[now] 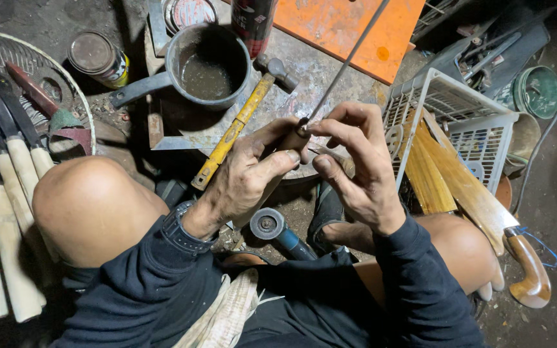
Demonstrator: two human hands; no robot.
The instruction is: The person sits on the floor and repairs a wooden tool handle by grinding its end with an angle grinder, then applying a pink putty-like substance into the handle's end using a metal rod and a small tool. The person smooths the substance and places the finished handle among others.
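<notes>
Centrally, left hand [253, 171] gripping wooden handle [291, 143], right hand [356, 161] pinching thin metal rod [346, 61], yellow-labelled tin [100, 59] upper left.

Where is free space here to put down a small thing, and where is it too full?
Bare metal plate shows between the hammer and the thin rod held by both hands. The orange board is also bare. Crowded: the white basket with wooden sheaths, and the handles at far left.

Dark navy long sleeves with ribbed cuffs, bare knees.
</notes>
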